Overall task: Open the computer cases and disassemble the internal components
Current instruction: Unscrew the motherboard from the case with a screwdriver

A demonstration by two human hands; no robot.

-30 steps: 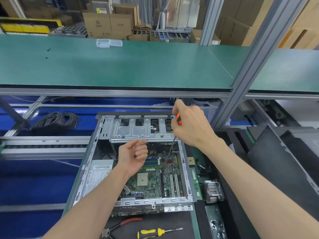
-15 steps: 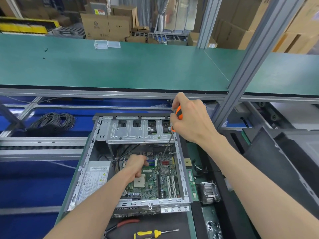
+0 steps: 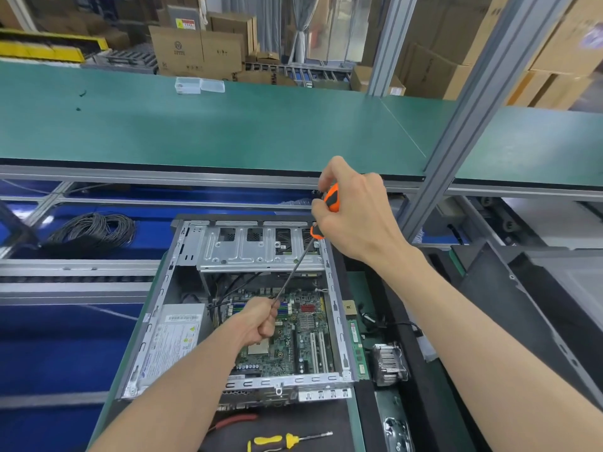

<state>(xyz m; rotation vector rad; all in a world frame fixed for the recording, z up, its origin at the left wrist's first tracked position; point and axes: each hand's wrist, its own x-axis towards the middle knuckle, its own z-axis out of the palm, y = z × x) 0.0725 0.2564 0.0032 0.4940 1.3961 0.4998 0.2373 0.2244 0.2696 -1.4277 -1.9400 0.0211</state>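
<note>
An open computer case [image 3: 336, 308] lies flat in front of me, with its green motherboard [image 3: 303, 340], a silver drive cage [image 3: 254, 252] at the far end and a power supply [image 3: 173, 340] on the left. Above the case's far right corner, my right hand [image 3: 355, 213] grips the orange handle of a screwdriver [image 3: 332, 199]. The shaft slants down and left into the case. My left hand [image 3: 259, 322] is inside the case over the motherboard, its fingers curled round the lower end of the shaft. The tip is hidden.
A yellow screwdriver [image 3: 280, 442] and red-handled pliers [image 3: 235, 420] lie in front of the case. To its right are a RAM stick [image 3: 357, 347], a heatsink [image 3: 390, 362] and black case panels [image 3: 538, 305]. A cable coil [image 3: 94, 230] lies far left. A green shelf [image 3: 228, 125] overhangs behind.
My left hand dropped from above the case onto the motherboard and took hold of the screwdriver shaft. The right hand swung the shaft's lower end leftward.
</note>
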